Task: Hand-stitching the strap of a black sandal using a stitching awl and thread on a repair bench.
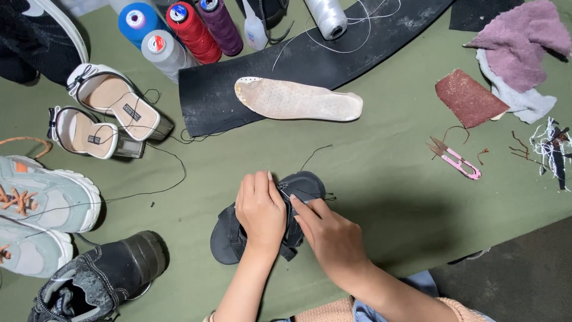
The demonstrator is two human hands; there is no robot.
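Two bare hands, left (260, 211) and right (329, 234), with bare forearms, no rings, watch or gloves. Short plain nails. Near the bottom edge, a peach-coloured knitted garment (333, 311) with ribbed hem, and beside it blue denim (417, 281).

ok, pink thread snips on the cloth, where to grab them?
Grip the pink thread snips across the pink handle loop at their lower-right end, coming from above. They lie flat, blades pointing upper left, with bare green cloth around the handle.
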